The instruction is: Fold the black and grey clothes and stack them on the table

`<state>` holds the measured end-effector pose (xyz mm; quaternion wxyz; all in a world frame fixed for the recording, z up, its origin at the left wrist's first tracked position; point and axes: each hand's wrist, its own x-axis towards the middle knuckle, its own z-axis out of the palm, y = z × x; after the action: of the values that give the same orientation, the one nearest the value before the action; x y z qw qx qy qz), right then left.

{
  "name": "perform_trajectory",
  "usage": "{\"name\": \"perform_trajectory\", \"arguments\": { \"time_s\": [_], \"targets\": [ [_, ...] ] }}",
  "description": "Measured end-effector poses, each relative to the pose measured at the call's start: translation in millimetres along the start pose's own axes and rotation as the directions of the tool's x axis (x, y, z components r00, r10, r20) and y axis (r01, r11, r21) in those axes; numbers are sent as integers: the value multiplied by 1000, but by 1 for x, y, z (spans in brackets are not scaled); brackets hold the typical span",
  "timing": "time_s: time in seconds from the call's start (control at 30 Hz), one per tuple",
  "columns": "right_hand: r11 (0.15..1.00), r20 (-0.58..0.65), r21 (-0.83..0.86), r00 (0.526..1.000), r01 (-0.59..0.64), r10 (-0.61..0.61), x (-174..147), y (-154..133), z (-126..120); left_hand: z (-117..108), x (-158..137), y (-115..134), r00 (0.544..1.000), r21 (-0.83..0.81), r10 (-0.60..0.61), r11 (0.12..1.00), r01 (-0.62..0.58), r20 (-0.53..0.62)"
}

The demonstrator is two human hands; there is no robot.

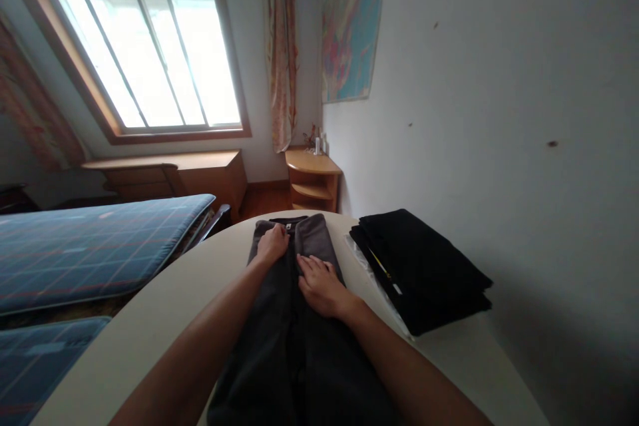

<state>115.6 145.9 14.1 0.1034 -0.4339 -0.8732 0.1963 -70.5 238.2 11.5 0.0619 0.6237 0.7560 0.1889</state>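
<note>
A dark grey jacket (272,339) lies lengthwise in front of me on the cream table, its collar end pointing away and a small label showing at the neck. My left hand (273,243) is closed on the jacket's left front edge, just below the collar. On the right front panel rests my right hand (322,285), palm down with its fingers stretched out and touching the cloth. The front opening runs down the middle between both hands. Forearms cover part of the jacket's sides.
A stack of folded black cloth (424,259) on clear plastic sits to the right, near the wall. The round-edged table (184,303) borders a blue checked mattress (114,239) on the left. Beyond stand a wooden corner shelf (312,161) and a low desk (210,173).
</note>
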Motion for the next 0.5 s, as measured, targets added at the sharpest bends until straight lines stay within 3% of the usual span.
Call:
{"name": "perform_trajectory", "arguments": {
  "time_s": [0.23,0.5],
  "targets": [
    [999,-14,-26,1000,18,-19,0,1,4,6,-5,17,998,12,48,999,-48,28],
    [1000,-29,24,999,16,-15,-2,-6,-3,16,-4,20,1000,28,-17,999,17,-15]
  ]
}}
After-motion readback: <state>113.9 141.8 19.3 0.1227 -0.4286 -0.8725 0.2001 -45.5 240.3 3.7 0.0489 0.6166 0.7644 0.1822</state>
